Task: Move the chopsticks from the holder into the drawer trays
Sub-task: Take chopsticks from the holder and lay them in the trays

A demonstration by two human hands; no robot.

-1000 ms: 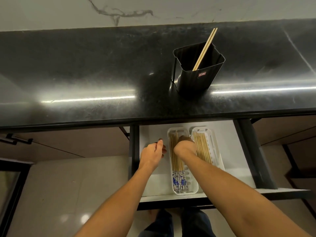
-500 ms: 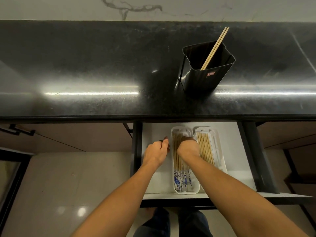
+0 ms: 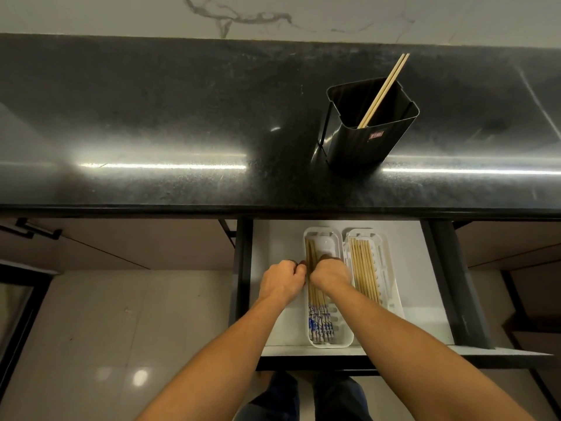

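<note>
Two bare arms reach forward and down into an open white drawer (image 3: pixel 279 238). The left hand (image 3: pixel 282 282) is curled into a loose fist. Its fingers (image 3: pixel 296 264) bend in and touch the left side of the left tray (image 3: pixel 329 341). I cannot tell if they pinch the tray rim or a chopstick.

The right hand (image 3: pixel 331 275) is just beside the left hand, almost touching it. It sits over the middle of the same tray. Its fingers are bent down into the tray, over the chopsticks there. They are hidden under the hand, so I cannot tell if they hold anything.

Under both hands lies a bunch of chopsticks with blue and white ends (image 3: pixel 320 325). The painted ends point back toward the person. The plain wood ends poke out past the fingers, toward the far end of the tray.

Just to the right of the right hand is a second white tray (image 3: pixel 391 287). It touches the first tray, side by side. Plain wooden chopsticks (image 3: pixel 364 271) lie flat in a row in it.

Farther away, past the fingers, is a shiny black counter (image 3: pixel 151 117). On it, up and to the right of the hands, stands a black holder (image 3: pixel 364 147). One pair of chopsticks (image 3: pixel 384 89) is in the holder. They lean to the right, and their tips stick out above the rim.

Behind the counter is a pale wall (image 3: pixel 121 13) with gray veins.
</note>
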